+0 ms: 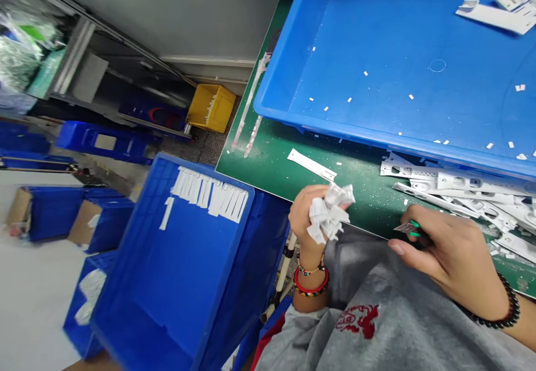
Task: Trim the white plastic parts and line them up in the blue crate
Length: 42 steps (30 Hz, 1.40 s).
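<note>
My left hand [302,215] is closed around a bunch of white plastic parts [329,213], held just over the near edge of the green table [276,162]. Their ends stick up past my fingers. In my right hand [458,256] is a small cutter knife [407,227], with a short metal blade and bits of green showing; most of its handle is hidden in my grip. One flat white strip [312,164] lies on the table just beyond my left hand. A pile of long white plastic parts [473,184] lies beyond and beside my right hand.
A large blue tray [355,125] on the table holds a few white parts [498,17] and small white scraps. Left of the table stands a blue bin [167,270] with a row of white strips [209,192]. A yellow bin [220,109] sits on the floor farther back.
</note>
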Motion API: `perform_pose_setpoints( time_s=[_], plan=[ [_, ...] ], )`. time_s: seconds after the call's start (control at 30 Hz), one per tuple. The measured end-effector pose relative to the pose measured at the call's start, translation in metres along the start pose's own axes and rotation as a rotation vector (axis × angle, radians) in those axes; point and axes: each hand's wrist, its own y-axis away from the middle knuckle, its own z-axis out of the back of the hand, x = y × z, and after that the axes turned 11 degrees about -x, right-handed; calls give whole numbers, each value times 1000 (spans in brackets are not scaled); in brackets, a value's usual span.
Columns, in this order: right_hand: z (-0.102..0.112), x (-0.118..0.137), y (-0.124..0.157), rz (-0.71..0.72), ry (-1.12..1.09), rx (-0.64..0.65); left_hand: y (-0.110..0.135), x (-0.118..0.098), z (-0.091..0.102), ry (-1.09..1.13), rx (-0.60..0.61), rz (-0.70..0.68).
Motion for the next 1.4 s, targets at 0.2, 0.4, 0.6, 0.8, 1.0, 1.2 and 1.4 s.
perform_pose_setpoints(
  time_s=[0.2, 0.4, 0.6, 0.8, 1.0, 1.2, 1.4],
  plan=[
    [1, -1, 3, -21, 15, 3, -53, 25, 4, -303, -113, -267],
    [2, -3, 3, -105, -2, 20, -63, 32, 3, -358, -152, -322],
    [4, -4, 1, -115, -34, 21, -53, 11, 15, -334, -64, -418],
    [6, -4, 0, -81, -138, -11, -23, -15, 11, 0, 206, -313],
    [5, -7, 0, -90, -173, -32, -3, -12, -3, 156, 259, -254],
    [3, -6, -2, -105, -184, 13, -5, -9, -12, 253, 193, -337],
    [5, -5, -5, -125, -244, 22, -5, -4, -20, 272, 147, -391]
  ],
)
